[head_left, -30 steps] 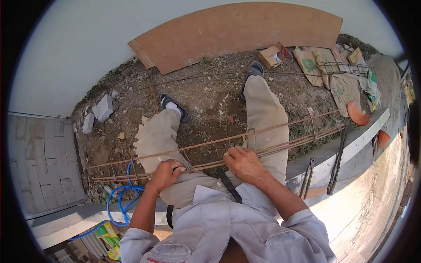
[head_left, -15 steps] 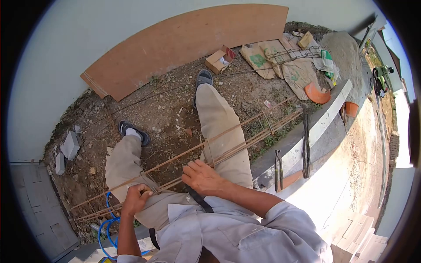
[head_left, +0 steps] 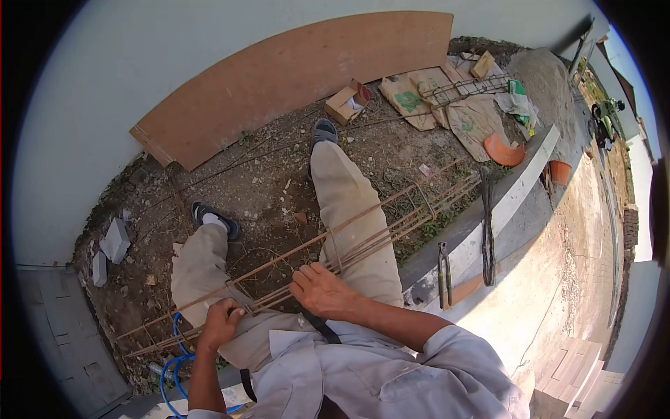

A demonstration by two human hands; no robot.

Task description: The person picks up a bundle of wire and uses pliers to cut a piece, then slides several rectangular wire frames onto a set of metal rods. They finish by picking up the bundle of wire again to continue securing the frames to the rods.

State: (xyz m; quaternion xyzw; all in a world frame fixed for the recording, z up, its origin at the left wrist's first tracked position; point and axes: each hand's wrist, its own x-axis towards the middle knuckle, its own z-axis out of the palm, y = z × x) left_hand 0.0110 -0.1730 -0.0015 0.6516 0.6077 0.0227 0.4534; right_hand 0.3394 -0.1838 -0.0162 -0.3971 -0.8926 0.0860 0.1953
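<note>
A long, narrow rebar cage [head_left: 380, 234] of thin rusty bars and bent stirrups lies slanting across my thighs. My left hand [head_left: 222, 321] is closed at its lower bars beside a stirrup [head_left: 239, 296]. Further right, my right hand [head_left: 324, 290] curls its fingers over the same bars; its fingertips are partly hidden. Dark-handled pincers [head_left: 443, 274] rest on the low wall to my right. Next to them lies a long bundle of dark tie wire [head_left: 487, 234].
A plywood sheet [head_left: 300, 80] leans on the white wall. Ahead lie an open cardboard box [head_left: 343, 105], paper sacks [head_left: 466, 124] and an orange curved piece [head_left: 503, 151]. Blue hose [head_left: 166, 384] coils at lower left, grey blocks [head_left: 114, 241] at left, an orange bucket [head_left: 559, 172] at right.
The lower bars of the cage have spread apart at their right end. Both hands keep nearly the same places, and the view has shifted slightly.
</note>
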